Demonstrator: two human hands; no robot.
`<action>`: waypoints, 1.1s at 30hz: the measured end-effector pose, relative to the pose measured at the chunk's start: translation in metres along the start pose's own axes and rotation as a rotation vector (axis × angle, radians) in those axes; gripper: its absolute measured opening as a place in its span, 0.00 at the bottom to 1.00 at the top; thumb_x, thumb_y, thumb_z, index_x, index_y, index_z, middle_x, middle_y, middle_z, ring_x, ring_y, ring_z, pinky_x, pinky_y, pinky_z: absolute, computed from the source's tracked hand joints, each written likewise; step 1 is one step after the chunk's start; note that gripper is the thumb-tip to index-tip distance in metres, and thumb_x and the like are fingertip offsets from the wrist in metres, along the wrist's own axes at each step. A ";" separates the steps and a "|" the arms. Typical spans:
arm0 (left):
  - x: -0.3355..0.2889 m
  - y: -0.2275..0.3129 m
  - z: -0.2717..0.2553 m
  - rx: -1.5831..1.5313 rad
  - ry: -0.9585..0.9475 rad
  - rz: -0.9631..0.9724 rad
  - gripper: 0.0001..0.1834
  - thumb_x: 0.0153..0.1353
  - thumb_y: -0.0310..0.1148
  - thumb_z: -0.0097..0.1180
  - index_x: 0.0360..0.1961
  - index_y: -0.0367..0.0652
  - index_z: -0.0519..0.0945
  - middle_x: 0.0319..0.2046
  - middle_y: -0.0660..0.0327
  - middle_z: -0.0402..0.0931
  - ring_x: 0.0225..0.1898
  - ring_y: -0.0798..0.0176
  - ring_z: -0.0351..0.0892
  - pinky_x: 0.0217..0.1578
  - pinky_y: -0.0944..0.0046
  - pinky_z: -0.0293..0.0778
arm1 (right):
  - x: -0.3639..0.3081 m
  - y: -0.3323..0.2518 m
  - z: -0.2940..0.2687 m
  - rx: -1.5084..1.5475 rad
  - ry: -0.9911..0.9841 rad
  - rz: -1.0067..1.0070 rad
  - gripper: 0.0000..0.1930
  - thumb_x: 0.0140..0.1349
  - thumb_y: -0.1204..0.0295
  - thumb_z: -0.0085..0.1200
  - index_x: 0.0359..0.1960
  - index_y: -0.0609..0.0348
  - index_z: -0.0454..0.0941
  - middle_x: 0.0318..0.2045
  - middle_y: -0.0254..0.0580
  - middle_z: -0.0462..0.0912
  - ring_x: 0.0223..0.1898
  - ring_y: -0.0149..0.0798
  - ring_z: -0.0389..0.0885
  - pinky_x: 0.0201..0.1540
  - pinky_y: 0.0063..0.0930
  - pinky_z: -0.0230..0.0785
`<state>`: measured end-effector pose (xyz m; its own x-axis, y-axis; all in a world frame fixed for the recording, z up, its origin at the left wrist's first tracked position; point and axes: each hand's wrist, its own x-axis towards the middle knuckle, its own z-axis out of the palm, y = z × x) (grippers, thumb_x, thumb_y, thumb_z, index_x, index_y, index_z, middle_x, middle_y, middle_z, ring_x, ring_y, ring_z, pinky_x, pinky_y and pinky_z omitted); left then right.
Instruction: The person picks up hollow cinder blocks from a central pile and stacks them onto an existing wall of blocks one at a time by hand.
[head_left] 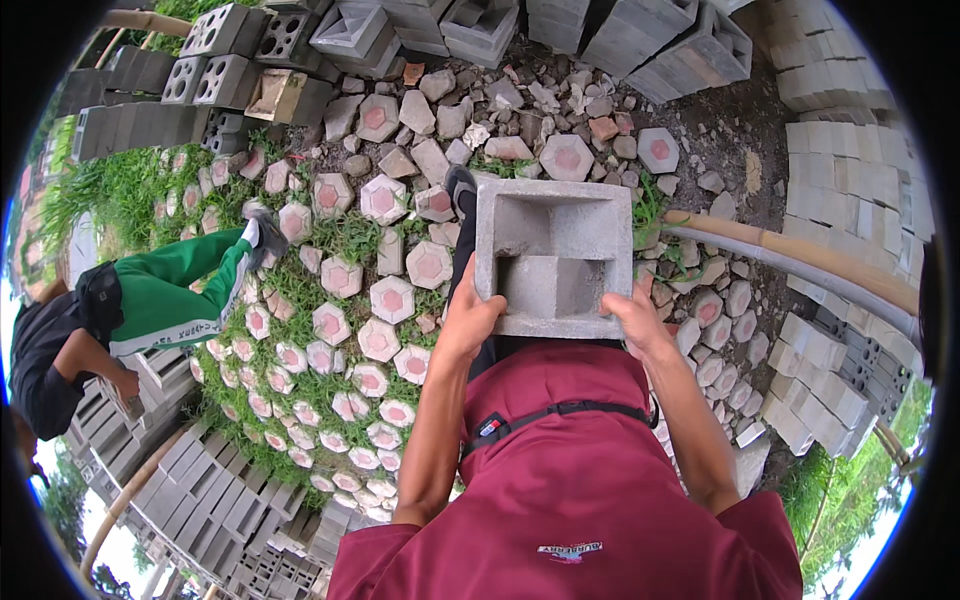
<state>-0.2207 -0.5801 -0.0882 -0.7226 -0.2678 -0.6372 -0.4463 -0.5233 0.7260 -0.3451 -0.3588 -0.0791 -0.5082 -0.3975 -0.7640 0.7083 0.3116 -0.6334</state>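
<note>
A grey concrete block (553, 190) with a deep, stepped hollow facing up is held in front of my waist. My left hand (472, 312) grips its near left corner, the thumb over the rim and the fingers hidden against the side. At the near right corner my right hand (637, 315) holds it the same way, thumb over the edge. Beneath the block, part of my dark trouser leg and one shoe (462, 190) show on the stony ground.
Stacked hollow blocks (225, 80) line the far side, and pale block piles (840, 200) stand at right. A bamboo pole (790, 250) runs along the right. Hexagonal pavers (380, 340), grass and rubble cover the ground. Another person in green trousers (170, 290) bends at left beside stacked blocks.
</note>
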 end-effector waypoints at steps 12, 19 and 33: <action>0.213 0.122 -0.111 0.140 -0.049 -0.107 0.48 0.44 0.14 0.45 0.71 0.33 0.49 0.68 0.50 0.55 0.70 0.59 0.52 0.66 0.66 0.48 | 0.213 -0.099 0.093 0.065 -0.039 0.104 0.24 0.53 0.76 0.51 0.54 0.66 0.68 0.36 0.38 0.74 0.36 0.31 0.71 0.42 0.28 0.66; 0.356 0.139 -0.132 0.209 -0.003 -0.058 0.46 0.46 0.15 0.47 0.71 0.30 0.47 0.62 0.51 0.63 0.60 0.60 0.65 0.59 0.68 0.60 | 0.360 -0.127 0.087 0.037 -0.112 0.172 0.08 0.51 0.77 0.51 0.33 0.65 0.77 0.29 0.34 0.76 0.34 0.29 0.71 0.40 0.25 0.63; 0.597 0.134 -0.143 0.551 0.042 -0.349 0.46 0.48 0.19 0.51 0.72 0.45 0.53 0.47 0.56 0.75 0.44 0.63 0.73 0.45 0.67 0.70 | 0.591 -0.143 0.042 -0.490 0.134 0.152 0.19 0.48 0.68 0.59 0.41 0.68 0.79 0.34 0.51 0.84 0.37 0.43 0.83 0.40 0.37 0.73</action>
<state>-0.6362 -0.9260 -0.4078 -0.4700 -0.1944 -0.8610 -0.8643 -0.0968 0.4936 -0.7262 -0.6746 -0.4353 -0.4983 -0.2126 -0.8405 0.4830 0.7370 -0.4728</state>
